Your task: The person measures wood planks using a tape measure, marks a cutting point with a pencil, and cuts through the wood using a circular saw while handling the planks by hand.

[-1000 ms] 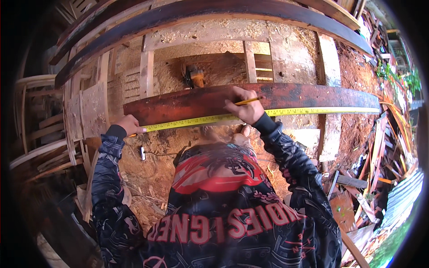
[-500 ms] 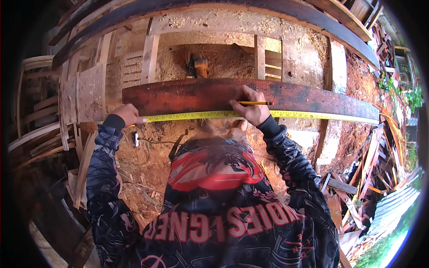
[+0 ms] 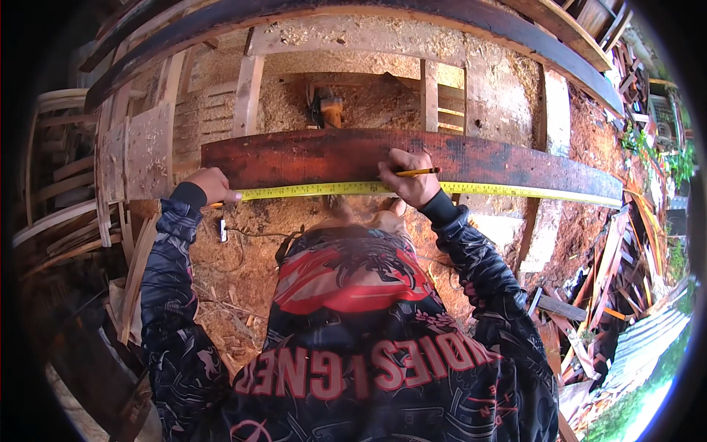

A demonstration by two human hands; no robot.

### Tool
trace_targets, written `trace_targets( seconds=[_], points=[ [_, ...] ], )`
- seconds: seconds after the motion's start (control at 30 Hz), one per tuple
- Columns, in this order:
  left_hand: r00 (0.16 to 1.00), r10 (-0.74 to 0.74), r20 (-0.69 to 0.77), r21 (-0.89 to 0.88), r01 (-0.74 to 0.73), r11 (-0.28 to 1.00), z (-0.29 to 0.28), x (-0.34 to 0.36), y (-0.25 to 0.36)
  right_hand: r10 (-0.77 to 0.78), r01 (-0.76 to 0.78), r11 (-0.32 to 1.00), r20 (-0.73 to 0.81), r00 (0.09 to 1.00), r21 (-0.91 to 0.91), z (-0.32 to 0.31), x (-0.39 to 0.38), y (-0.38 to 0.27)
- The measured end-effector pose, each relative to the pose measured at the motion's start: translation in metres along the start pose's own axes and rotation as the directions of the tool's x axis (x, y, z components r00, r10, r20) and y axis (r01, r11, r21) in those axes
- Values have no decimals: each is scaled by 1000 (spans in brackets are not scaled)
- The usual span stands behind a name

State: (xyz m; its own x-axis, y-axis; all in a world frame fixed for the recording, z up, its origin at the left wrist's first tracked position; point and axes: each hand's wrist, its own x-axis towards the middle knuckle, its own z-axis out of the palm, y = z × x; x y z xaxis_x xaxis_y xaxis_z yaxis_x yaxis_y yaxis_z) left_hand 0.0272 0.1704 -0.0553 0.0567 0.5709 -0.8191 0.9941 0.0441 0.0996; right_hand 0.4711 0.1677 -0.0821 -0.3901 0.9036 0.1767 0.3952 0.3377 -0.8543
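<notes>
1. Pinching at its left end, the left hand is holding the yellow tape measure, its fingers folded nearly closed and its thumb lying along the blade. The right hand is curling loosely, keeping a yellow pencil among its bent fingers; whether its fingertips are pressing on the wood is hidden.

2. Between the two hands and well past the right one, the tape is running along the near edge of a reddish-brown board. That board is lying crosswise, its left end just beside the left hand, and the right hand is resting over its near edge.

3. Beyond the grip, an orange-and-black power tool is sitting on the far side of the board, between pale wooden crosspieces. Farther out, a long dark plank is spanning the frame.

4. Nearer the body, a bare foot is showing below the right hand, and a small white object is lying below the left.

5. Well to the right of the grip, wood scraps are piling up beside a corrugated sheet.
</notes>
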Motion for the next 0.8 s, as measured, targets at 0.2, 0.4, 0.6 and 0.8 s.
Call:
trace_targets(
  seconds=[0.2, 0.4, 0.6, 0.8],
  points=[
    [1000, 7, -11, -9, -7, 1000, 1, 0, -1, 85, -83, 996, 109, 990, -20, -1, -3, 1],
    [1000, 19, -13, -17, -19, 1000, 0, -3, 0, 73, -73, 997, 3, 997, -30, 4, -5, 3],
    [1000, 22, -22, -14, -22, 1000, 2, -2, 0, 89, -89, 996, -15, 996, -2, 8, -5, 1],
    [999, 34, -16, -10, -34, 999, 2, -2, -2, 15, -14, 1000, 91, 996, -12, 3, -3, -2]
  ],
)
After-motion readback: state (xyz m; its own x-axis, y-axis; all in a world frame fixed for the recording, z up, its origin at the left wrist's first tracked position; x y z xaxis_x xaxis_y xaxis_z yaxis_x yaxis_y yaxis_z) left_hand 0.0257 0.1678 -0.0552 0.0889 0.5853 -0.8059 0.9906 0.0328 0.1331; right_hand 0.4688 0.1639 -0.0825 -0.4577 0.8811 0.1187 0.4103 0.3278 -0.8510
